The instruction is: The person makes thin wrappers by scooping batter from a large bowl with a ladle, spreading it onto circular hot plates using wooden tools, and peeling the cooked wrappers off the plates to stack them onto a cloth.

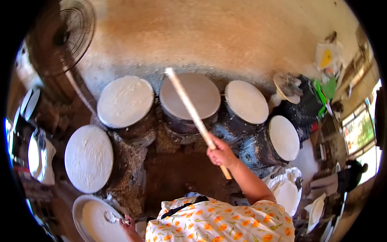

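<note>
My right hand [219, 152] is closed around a long pale wooden stick [186, 101], near its lower end. The stick's white-tipped far end reaches over the grey round top [203, 90] of the middle drum; whether it touches is unclear. At the lower left, my left hand [129, 230] grips the handle of a ladle [109, 216]. The ladle's bowl is over white matter in a large metal basin [76, 213]. White-coated round tops stand beside the grey one: two on the left [125, 101] [88, 159], two on the right [246, 101] [284, 138].
A standing fan [76, 28] is at the upper left. A stained wall [201, 36] rises behind the drums. At right are a black bin [302, 103], a white-filled container [285, 195] and a person [340, 179] farther off. More round white-topped things [34, 157] are at left.
</note>
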Available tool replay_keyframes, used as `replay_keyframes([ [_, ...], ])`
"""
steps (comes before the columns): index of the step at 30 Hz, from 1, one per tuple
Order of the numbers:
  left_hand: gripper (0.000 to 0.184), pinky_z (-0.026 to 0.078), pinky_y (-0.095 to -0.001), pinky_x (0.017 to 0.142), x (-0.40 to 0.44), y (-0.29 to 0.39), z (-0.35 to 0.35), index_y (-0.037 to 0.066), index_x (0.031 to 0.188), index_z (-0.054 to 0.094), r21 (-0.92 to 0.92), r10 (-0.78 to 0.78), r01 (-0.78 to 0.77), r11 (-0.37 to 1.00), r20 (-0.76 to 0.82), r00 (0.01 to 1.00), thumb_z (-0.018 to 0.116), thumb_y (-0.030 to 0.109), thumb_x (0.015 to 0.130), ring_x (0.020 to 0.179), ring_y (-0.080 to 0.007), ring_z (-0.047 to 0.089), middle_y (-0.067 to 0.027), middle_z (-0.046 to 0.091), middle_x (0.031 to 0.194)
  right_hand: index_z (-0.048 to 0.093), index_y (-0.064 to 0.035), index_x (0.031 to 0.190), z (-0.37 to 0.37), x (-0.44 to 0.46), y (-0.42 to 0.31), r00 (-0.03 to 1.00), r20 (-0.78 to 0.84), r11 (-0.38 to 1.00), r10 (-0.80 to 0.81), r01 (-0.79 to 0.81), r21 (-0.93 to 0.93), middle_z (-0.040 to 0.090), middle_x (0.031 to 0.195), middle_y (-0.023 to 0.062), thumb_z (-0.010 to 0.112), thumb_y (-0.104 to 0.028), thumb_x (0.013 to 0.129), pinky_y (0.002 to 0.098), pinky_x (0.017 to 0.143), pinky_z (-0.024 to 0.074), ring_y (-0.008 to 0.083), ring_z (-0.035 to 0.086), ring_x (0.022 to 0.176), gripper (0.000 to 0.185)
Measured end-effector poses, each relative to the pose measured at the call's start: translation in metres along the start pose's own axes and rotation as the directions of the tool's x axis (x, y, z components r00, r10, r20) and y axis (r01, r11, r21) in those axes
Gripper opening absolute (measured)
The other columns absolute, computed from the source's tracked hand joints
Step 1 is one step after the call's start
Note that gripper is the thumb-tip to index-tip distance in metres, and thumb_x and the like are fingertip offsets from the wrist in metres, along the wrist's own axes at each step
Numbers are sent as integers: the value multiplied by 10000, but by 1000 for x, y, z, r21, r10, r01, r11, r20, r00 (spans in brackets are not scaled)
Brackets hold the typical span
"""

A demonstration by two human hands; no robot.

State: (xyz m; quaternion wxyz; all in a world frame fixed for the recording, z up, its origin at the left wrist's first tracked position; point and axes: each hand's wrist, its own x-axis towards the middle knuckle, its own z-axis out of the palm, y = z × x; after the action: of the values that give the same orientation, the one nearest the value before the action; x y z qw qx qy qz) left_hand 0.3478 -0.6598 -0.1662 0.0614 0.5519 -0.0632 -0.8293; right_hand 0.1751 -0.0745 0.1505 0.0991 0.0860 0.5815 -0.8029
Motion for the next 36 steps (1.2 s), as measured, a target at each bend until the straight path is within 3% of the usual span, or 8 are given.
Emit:
replay_keyframes([
  [3, 377, 558, -357, 687, 3, 1, 12, 6, 1006, 526, 56, 4, -3, 998, -17, 1000, 509, 361, 880, 850, -259, 622, -138, 626, 904, 332, -257, 1429, -93, -16, -2, 933, -338, 993, -121, 114, -41, 450, 571, 4, 441, 112, 748, 220, 314, 298, 69, 339, 360, 783],
  [10, 300, 559, -351, 668, -24, -18, 41, 6, 960, 529, 163, 111, -112, 980, 16, 994, 503, 295, 884, 823, -249, 609, -132, 618, 863, 467, -242, 1356, -269, -3, -4, 544, -818, 937, -188, -152, -316, 439, 505, 13, 456, 39, 731, 294, 310, 329, 131, 355, 316, 685],
  [11, 296, 559, -351, 667, -28, -21, 44, 6, 958, 528, 172, 116, -118, 978, 23, 993, 504, 292, 884, 822, -249, 608, -132, 617, 861, 483, -228, 1344, -280, -1, -10, 540, -814, 871, -214, -273, -410, 582, 634, 84, 475, 17, 746, 331, 429, 449, 185, 542, 454, 646],
  [14, 285, 559, -351, 665, -34, -29, 48, 6, 953, 528, 190, 137, -142, 971, 37, 990, 506, 281, 882, 816, -248, 606, -131, 616, 855, 458, -201, 1357, -335, 16, 10, 574, -647, 553, -503, -361, -751, 658, 853, 169, 496, -6, 772, 401, 660, 523, 273, 662, 754, 618],
  [16, 277, 559, -351, 664, -38, -29, 46, 6, 950, 528, 192, 147, -153, 970, 46, 988, 508, 274, 881, 813, -248, 604, -130, 616, 851, 428, -153, 1364, -280, 11, -41, 525, -820, 128, -226, -819, -559, 626, 1059, 223, 502, -21, 794, 422, 864, 476, 346, 607, 1017, 590],
  [30, 225, 559, -351, 653, -31, -10, -12, 5, 927, 526, 35, 230, -260, 965, 364, 902, 519, 224, 875, 788, -248, 594, -125, 611, 821, 524, -99, 1274, -309, 65, 0, 747, -341, 151, -570, -312, -938, 567, 1182, 242, 478, 46, 740, 380, 961, 412, 379, 531, 1133, 556],
  [33, 186, 565, -366, 642, -39, -12, -5, -4, 896, 527, -100, 216, -209, 973, 61, 974, 589, 165, 851, 742, -251, 585, -109, 571, 756, 521, -130, 1295, -276, 41, 16, 733, -436, 490, -523, -160, -857, 568, 1232, 187, 465, 100, 733, 321, 943, 421, 303, 553, 1144, 611],
  [36, 205, 556, -283, 515, -33, -2, -7, 30, 886, 520, -153, 194, -178, 972, 98, 976, 611, 213, 866, 612, -200, 578, -85, 563, 703, 499, -129, 1314, -230, 32, 40, 746, -429, 430, -510, -211, -878, 572, 1230, 179, 450, 123, 722, 314, 956, 414, 278, 546, 1161, 646],
])
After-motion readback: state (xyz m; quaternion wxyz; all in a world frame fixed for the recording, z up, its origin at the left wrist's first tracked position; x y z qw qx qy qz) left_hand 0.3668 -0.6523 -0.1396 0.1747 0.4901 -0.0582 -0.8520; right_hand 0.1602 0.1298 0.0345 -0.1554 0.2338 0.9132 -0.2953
